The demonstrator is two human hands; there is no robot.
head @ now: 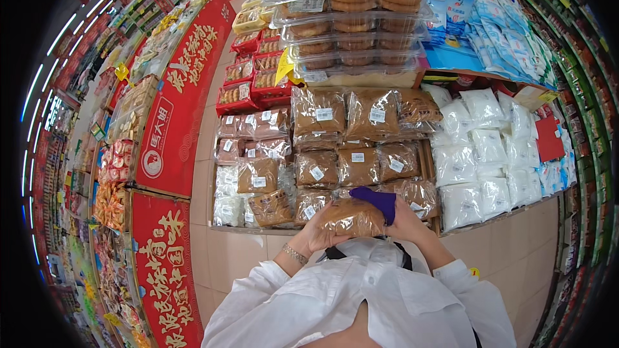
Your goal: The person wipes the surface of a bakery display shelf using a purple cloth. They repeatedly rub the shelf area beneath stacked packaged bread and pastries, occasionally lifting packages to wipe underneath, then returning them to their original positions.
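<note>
A clear plastic bag of brown sugar-like contents is held in front of my waist. My left hand, bare with a metal bracelet watch at the wrist, grips its left end. At its right end is my right hand, which holds a purple cloth against the bag's top and side. Beyond the hands, similar brown bags with white labels lie in rows in a display bin. Loose brown bags rest on clear bags of whitish contents at the bin's left.
White bags fill the bin's right part. Behind stand stacked clear trays of round pastries and red packs. A red-sided display stand runs along the left; shelves line the right.
</note>
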